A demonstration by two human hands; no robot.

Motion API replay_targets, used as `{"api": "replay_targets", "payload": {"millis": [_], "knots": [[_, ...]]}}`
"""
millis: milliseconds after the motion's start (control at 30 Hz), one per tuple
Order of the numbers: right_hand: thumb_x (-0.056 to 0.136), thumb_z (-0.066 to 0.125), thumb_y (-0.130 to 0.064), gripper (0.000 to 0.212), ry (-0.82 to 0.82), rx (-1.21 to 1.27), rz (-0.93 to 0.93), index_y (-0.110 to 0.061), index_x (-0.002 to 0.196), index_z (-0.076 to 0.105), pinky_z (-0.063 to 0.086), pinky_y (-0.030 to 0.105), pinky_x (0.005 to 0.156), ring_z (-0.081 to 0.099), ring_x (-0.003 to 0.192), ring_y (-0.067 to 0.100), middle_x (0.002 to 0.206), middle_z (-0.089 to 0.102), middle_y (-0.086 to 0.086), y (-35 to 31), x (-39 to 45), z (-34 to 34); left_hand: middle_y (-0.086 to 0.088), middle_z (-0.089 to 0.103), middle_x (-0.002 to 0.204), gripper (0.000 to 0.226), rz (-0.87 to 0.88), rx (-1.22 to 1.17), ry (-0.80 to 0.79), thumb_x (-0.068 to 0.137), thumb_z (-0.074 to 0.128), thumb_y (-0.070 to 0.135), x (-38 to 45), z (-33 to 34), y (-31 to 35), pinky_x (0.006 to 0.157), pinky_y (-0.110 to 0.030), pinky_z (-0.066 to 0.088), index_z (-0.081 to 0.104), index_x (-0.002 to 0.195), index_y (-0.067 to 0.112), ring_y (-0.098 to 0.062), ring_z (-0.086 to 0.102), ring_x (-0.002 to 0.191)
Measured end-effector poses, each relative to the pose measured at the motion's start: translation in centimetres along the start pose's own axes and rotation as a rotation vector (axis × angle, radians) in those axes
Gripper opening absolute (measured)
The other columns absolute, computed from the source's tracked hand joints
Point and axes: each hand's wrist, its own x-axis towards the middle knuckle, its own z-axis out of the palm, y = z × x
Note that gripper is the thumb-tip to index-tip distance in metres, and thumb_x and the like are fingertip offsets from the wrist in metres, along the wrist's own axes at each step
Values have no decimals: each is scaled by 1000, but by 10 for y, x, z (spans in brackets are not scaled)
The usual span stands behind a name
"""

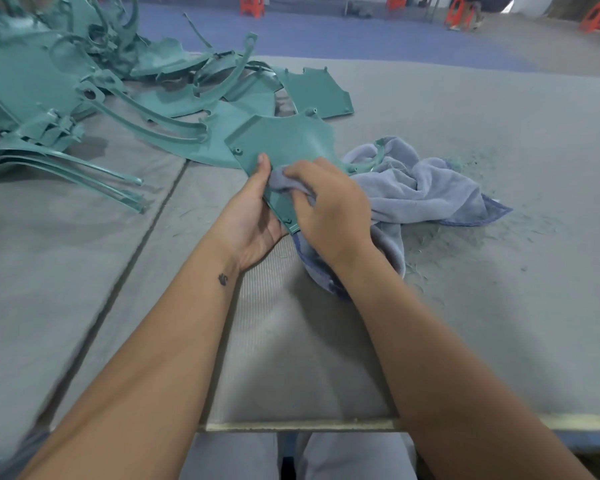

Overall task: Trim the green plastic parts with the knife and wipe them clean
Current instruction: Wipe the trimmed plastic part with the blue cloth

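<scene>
Wiping step in hand; no knife in view. Flat green moulded plastic panel point(284, 147) with small screw bosses, held up off the grey felt-covered table point(465, 306), near edge towards the body, far end beside the heap of similar green plastic parts point(84, 84). Left hand point(253, 216) under the panel's near left edge, thumb on top, fingers beneath: clamped on the panel. Right hand point(326, 209) closed round a bunched fold of pale blue-grey terry towel point(423, 188), pressing it onto the panel face; rest of towel trailing on the table. Green shavings point(465, 164) scattered beside the towel. Handling, judged: thin shell, light, moderately stiff but likely to flex if pushed mid-span; smooth face probably slippery; trimmed edges possibly sharp. Best gripped at a thick edge near a boss, supported from below. No brand, label or legible writing visible on panel or towel.
</scene>
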Motion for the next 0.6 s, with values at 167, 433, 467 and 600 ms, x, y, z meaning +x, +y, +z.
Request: {"api": "replay_targets", "payload": {"millis": [167, 433, 467, 600], "knots": [[89, 61, -14, 8, -40, -23, -24, -9, 91, 67, 42, 40, 64, 55, 76, 24, 84, 61, 4, 6, -4, 1, -16, 69, 103, 43, 11, -6, 4, 101, 43, 39, 1, 0, -2, 89, -34, 56, 59, 116, 2, -24, 69, 93], [92, 59, -22, 13, 226, 254, 376, -16, 89, 48, 34, 18, 59, 49, 66, 1, 72, 52, -11, 17, 0, 0, -13, 69, 117, 38, 143, -248, 198, 103, 44, 33, 3, 5, -5, 81, -40, 59, 60, 125, 7, -26, 69, 101], [92, 59, -22, 14, 243, 295, 427, -16, 87, 48, 35, 12, 59, 50, 67, -6, 70, 50, -13, 19, 0, -2, -14, 68, 118, 39, 164, -305, 228, 102, 45, 32, 4, 7, -5, 81, -41, 59, 58, 128, 5, -26, 69, 101], [92, 61, -30, 18, 124, 350, 449, -23, 79, 50, 36, 5, 59, 50, 66, -14, 67, 50, -15, 18, -1, -3, -21, 65, 121, 37, 164, -318, 218, 99, 52, 12, 2, 18, -14, 85, -39, 58, 54, 132, -3, -28, 69, 98]]}}
